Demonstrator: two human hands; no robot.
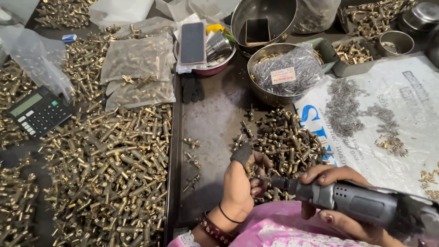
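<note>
Near the bottom edge of the view, the left hand (241, 179) stands wrist-down with its back to the camera, fingers curled around a small brass fitting (251, 171) (a dark cover sits on the thumb tip), just beside the heap of dark brass parts (287, 142). Opposite it, the right hand (330, 197) wraps closed around a grey power driver (352, 199) held nearly level, its tip meeting the fitting in the left palm. Left of the metal divider, a far larger spread of brass fittings (109, 174) lies beside a calculator (39, 112).

At lower centre our left hand (244, 178) is cupped, fingers curled; at lower right our right hand (336, 196) grips tight, knuckles up.
</note>
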